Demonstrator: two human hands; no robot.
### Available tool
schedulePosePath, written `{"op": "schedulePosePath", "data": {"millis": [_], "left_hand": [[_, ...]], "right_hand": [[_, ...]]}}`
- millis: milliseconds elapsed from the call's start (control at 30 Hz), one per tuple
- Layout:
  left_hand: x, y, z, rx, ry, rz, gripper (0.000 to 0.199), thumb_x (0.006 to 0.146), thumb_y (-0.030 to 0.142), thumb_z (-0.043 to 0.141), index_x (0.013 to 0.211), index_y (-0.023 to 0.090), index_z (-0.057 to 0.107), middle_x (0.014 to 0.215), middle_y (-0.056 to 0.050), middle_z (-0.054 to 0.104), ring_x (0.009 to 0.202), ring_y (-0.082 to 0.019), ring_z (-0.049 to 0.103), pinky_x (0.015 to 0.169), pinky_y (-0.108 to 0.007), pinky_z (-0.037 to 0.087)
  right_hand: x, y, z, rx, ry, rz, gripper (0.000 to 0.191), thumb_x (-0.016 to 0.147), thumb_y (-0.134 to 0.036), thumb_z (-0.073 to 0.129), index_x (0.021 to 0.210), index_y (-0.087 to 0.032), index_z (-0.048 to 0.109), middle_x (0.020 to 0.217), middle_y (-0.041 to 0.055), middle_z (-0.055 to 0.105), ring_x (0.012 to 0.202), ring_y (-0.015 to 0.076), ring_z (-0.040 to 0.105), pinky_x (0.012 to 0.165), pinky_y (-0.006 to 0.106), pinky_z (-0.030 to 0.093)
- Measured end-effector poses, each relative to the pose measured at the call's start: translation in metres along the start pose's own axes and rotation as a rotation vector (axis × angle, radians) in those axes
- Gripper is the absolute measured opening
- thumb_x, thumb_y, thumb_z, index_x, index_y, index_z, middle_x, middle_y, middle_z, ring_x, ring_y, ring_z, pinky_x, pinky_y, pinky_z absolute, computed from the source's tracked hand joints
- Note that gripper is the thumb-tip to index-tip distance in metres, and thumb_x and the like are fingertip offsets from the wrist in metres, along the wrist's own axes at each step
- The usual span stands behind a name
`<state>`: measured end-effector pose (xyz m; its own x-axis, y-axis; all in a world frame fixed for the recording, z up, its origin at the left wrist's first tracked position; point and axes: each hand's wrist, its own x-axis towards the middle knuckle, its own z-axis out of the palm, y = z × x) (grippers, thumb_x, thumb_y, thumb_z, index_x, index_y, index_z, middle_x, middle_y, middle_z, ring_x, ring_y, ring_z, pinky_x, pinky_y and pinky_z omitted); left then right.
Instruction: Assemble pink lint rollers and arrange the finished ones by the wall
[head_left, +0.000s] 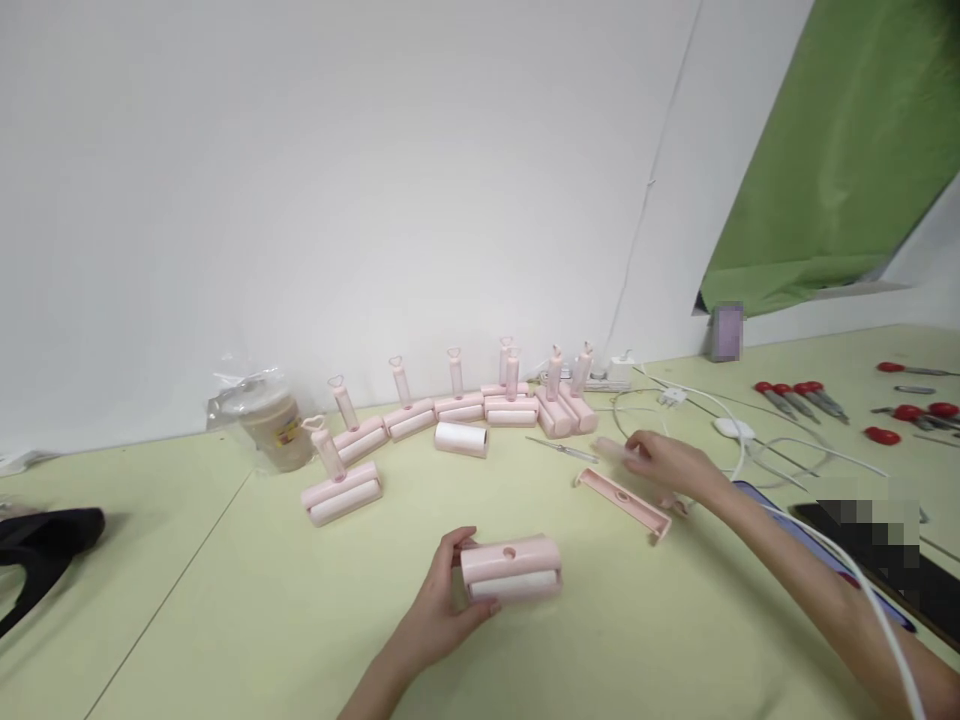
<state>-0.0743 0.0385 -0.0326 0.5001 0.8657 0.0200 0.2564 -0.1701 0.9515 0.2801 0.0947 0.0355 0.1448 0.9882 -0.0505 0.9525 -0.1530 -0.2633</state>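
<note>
My left hand (442, 610) is closed around one end of a pink lint roller head (511, 553), which has a round hole on top and a white roll in its front. Farther right, my right hand (671, 462) pinches a blurred, pale pink tube-like handle (613, 450). Under that hand on the table lies a separate pink bracket (624, 498), long and narrow with bent ends. A small pink ring-ended piece (675, 506) rests beside the bracket, partly behind my right wrist. The screwdriver-like tool (562, 448) lies left of the handle.
Several pink lint rollers (512, 410) with upright handles stand along the wall; another lint roller (343, 493) stands nearer on the left. A white paper roll (460, 439) lies between. A bagged cup (277, 425), white cables (739, 440), phones (885, 560) and red-handled tools (784, 392) surround the work area.
</note>
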Motion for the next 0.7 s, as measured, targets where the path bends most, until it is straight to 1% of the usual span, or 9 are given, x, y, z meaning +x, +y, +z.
{"op": "schedulePosePath", "data": {"millis": [33,67,133,200,300,367,467,567,700], "left_hand": [[0.000,0.000,0.000,0.003,0.001,0.003,0.058,0.073,0.021,0.058,0.122,0.023,0.026,0.111,-0.006,0.044,0.106,-0.020,0.044,0.092,-0.032,0.034],[0.000,-0.001,0.000,0.006,-0.002,0.007,0.059,0.073,0.021,0.059,0.122,0.023,0.026,0.111,-0.006,0.044,0.106,-0.020,0.044,0.092,-0.033,0.034],[-0.001,-0.002,0.001,0.006,-0.006,0.016,0.060,0.073,0.021,0.060,0.122,0.023,0.026,0.113,-0.007,0.043,0.108,-0.021,0.043,0.093,-0.034,0.034],[-0.001,-0.003,0.001,0.006,0.002,0.035,0.061,0.072,0.022,0.061,0.123,0.023,0.027,0.115,-0.007,0.042,0.109,-0.021,0.042,0.094,-0.034,0.033],[-0.001,-0.005,0.002,0.019,0.014,0.057,0.061,0.072,0.023,0.062,0.123,0.022,0.028,0.116,-0.008,0.042,0.110,-0.022,0.041,0.094,-0.035,0.032],[-0.001,-0.006,0.002,0.033,0.015,0.061,0.061,0.071,0.023,0.062,0.122,0.022,0.029,0.118,-0.008,0.041,0.110,-0.022,0.041,0.094,-0.035,0.033],[-0.001,-0.006,0.001,0.050,0.016,0.075,0.060,0.070,0.022,0.063,0.121,0.022,0.030,0.118,-0.008,0.041,0.110,-0.022,0.040,0.094,-0.034,0.033],[0.000,-0.006,0.001,0.064,0.020,0.089,0.059,0.070,0.023,0.063,0.120,0.022,0.032,0.118,-0.007,0.041,0.109,-0.022,0.040,0.094,-0.033,0.033],[0.001,-0.007,0.002,0.084,0.017,0.104,0.055,0.070,0.024,0.064,0.117,0.022,0.035,0.117,-0.007,0.042,0.108,-0.022,0.041,0.093,-0.033,0.034]], "right_hand": [[-0.005,-0.007,-0.005,0.023,0.030,-0.047,0.028,0.081,-0.033,0.043,0.099,-0.013,0.051,0.097,0.0135,0.056,0.078,0.0242,0.058,0.066,0.036,0.043],[-0.012,-0.015,-0.010,0.050,0.046,-0.106,0.030,0.082,-0.034,0.040,0.104,-0.016,0.049,0.106,0.0126,0.053,0.084,0.0229,0.057,0.071,0.034,0.043],[-0.028,-0.038,-0.018,0.133,0.019,-0.274,0.030,0.083,-0.036,0.039,0.110,-0.023,0.045,0.114,0.0065,0.049,0.090,0.0178,0.054,0.076,0.027,0.042],[-0.044,-0.066,-0.024,0.238,-0.078,-0.480,0.030,0.081,-0.032,0.043,0.111,-0.026,0.044,0.108,0.0025,0.053,0.087,0.0157,0.055,0.072,0.024,0.043],[-0.061,-0.107,-0.029,0.254,-0.250,-0.690,0.025,0.073,-0.018,0.046,0.097,-0.023,0.050,0.086,0.0005,0.057,0.070,0.0142,0.053,0.059,0.023,0.042],[-0.066,-0.126,-0.031,0.172,-0.310,-0.759,0.026,0.067,-0.013,0.047,0.090,-0.021,0.052,0.081,0.0002,0.055,0.062,0.0125,0.050,0.053,0.022,0.039],[-0.068,-0.144,-0.035,0.048,-0.325,-0.837,0.024,0.065,-0.012,0.047,0.087,-0.020,0.054,0.081,0.0007,0.054,0.059,0.0114,0.048,0.048,0.021,0.034],[-0.069,-0.152,-0.039,-0.051,-0.314,-0.889,0.022,0.065,-0.011,0.046,0.083,-0.019,0.055,0.081,0.0006,0.054,0.058,0.0114,0.048,0.048,0.021,0.031],[-0.070,-0.159,-0.043,-0.118,-0.301,-0.877,0.020,0.066,-0.012,0.045,0.081,-0.020,0.055,0.081,0.0000,0.056,0.057,0.0113,0.048,0.047,0.021,0.029]]}}
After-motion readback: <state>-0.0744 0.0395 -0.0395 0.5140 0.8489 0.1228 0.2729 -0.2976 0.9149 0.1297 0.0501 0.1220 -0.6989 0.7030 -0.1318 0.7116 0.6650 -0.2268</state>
